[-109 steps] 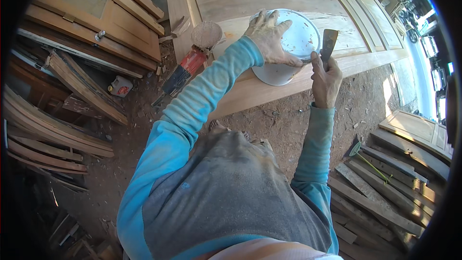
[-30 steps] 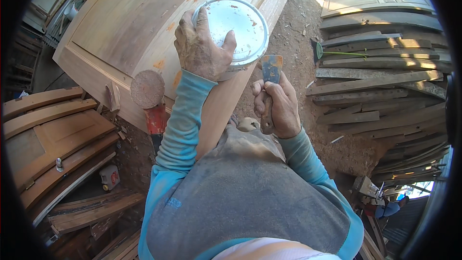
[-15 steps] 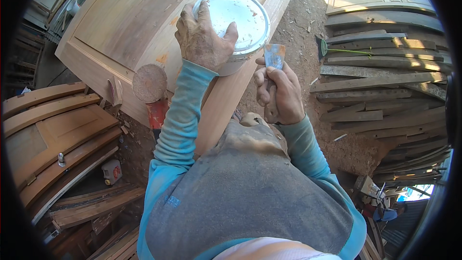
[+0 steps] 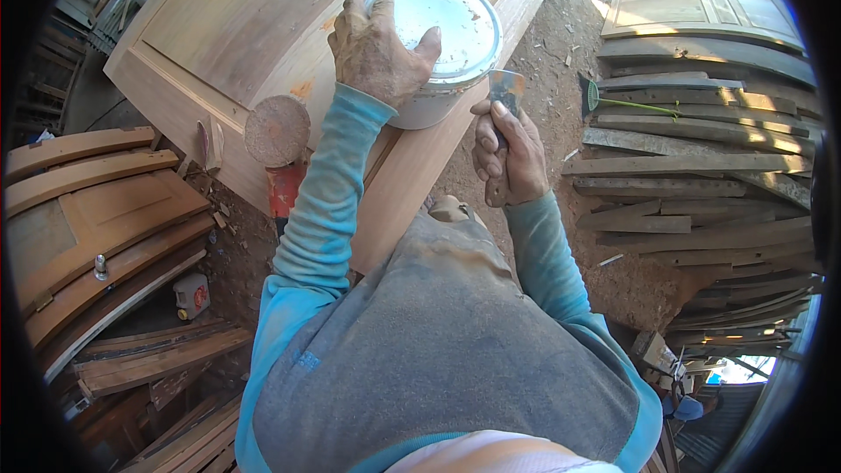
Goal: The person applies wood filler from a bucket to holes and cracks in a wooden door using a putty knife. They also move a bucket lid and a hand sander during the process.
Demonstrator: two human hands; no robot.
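Observation:
A round can with a pale blue-white lid [image 4: 447, 26] stands on a wooden door panel [image 4: 219, 13]. My left hand [image 4: 381, 51] grips it at the near left, fingers over the rim and thumb stretched onto the lid. Reddish-brown specks dot the lid. To the right of the can, my right hand [image 4: 511, 153] is closed around a putty knife [image 4: 507, 86]. The knife's stained blade points up, close beside the can's rim; its handle end shows below my fingers. Whether blade and rim touch, I cannot tell.
A sander with a round, dusty disc [image 4: 276, 130] and red body lies on the panel, left of my forearm. Stacked boards [image 4: 701, 158] line the right side. Brown door panels [image 4: 114, 228] lie at the left, near a small grey container [image 4: 191, 296]. Dirt ground lies between.
The putty knife has tilted in my right hand, so its handle now shows and the blade is seen at another angle. My left hand stays on the can; the view has shifted slightly.

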